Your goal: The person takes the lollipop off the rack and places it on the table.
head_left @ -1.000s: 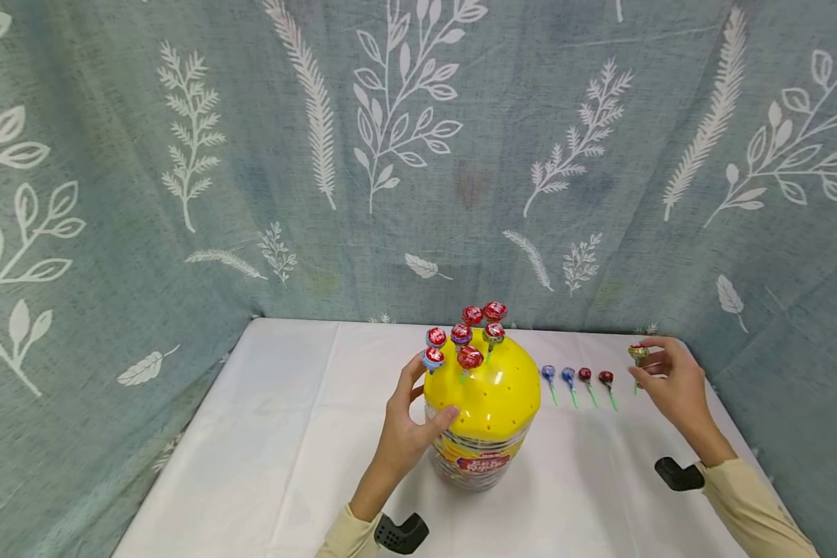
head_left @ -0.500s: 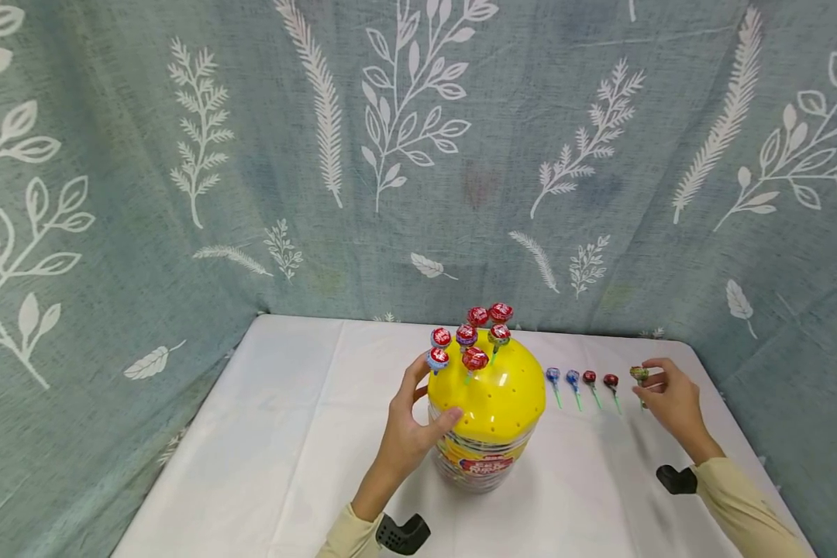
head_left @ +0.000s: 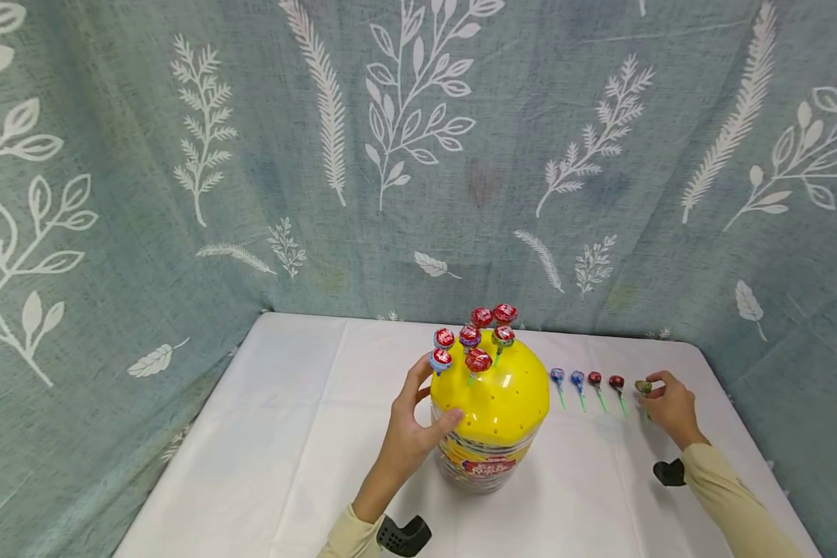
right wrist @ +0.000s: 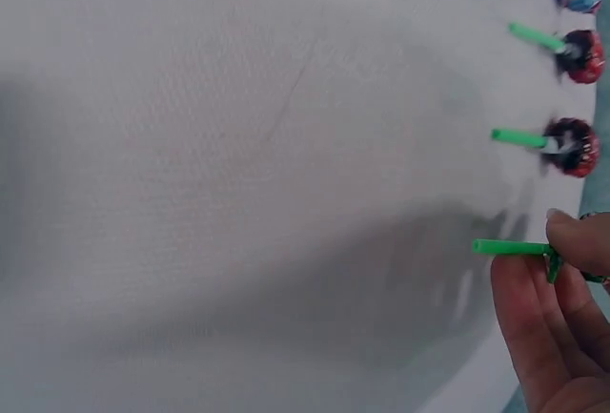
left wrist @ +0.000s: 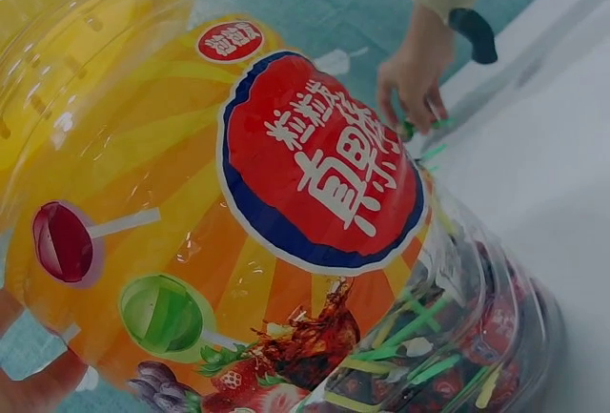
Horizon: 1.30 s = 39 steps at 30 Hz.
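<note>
My left hand grips the yellow domed lid of a plastic candy jar, its thumb lying on the near side. Several lollipops with red, blue and purple wrappers stand upright in the lid's holes, among them a red lollipop. In the left wrist view the jar's printed label fills the frame, and loose lollipops show inside. At the right my right hand pinches a green-wrapped lollipop low over the table; its green stick points out past the fingers in the right wrist view.
Between the jar and the right hand, a row of lollipops lies on the white tablecloth: blue lollipops nearer the jar, dark red lollipops nearer the hand. A leaf-patterned curtain hangs behind and at both sides.
The right hand has lowered toward the table with the green-wrapped lollipop, coming to the end of the row. The left hand stays on the lid. The head view has shifted slightly.
</note>
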{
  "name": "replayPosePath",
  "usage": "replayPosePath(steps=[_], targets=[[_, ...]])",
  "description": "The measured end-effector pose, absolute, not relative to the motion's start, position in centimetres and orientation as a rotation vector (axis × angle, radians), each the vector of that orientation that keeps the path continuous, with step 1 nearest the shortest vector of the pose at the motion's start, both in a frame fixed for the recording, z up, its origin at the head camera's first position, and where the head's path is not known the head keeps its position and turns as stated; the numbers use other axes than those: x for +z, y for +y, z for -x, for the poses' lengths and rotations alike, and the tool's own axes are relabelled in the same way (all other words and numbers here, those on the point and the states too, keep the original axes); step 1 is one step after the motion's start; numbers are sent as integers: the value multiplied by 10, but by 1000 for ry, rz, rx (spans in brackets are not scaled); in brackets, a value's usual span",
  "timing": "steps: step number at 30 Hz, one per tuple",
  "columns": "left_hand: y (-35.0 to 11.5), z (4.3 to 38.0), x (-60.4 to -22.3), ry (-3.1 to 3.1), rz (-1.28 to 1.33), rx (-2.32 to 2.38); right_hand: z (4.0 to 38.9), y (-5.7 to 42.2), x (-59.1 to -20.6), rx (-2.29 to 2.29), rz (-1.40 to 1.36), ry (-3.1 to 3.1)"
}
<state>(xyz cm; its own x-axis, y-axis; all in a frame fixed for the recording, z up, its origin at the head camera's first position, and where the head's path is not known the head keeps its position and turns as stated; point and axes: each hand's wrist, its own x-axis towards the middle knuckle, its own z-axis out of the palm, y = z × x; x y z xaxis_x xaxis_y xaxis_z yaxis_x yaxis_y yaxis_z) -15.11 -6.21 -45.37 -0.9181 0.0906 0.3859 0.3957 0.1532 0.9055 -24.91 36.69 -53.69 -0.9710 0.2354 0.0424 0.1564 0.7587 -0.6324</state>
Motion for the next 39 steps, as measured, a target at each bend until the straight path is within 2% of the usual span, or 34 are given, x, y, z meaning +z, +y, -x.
replayPosePath(steps=[9, 26, 39], targets=[[-62, 148, -455, -2184, 501, -1864, 249, 369, -544, 897, 414, -2877], [-61, 146, -448, -2216, 550, -1862, 247, 371, -542, 879, 418, -2923], [-63, 154, -439, -2271, 541, -1852, 255, 367, -517, 975, 195, -2764]])
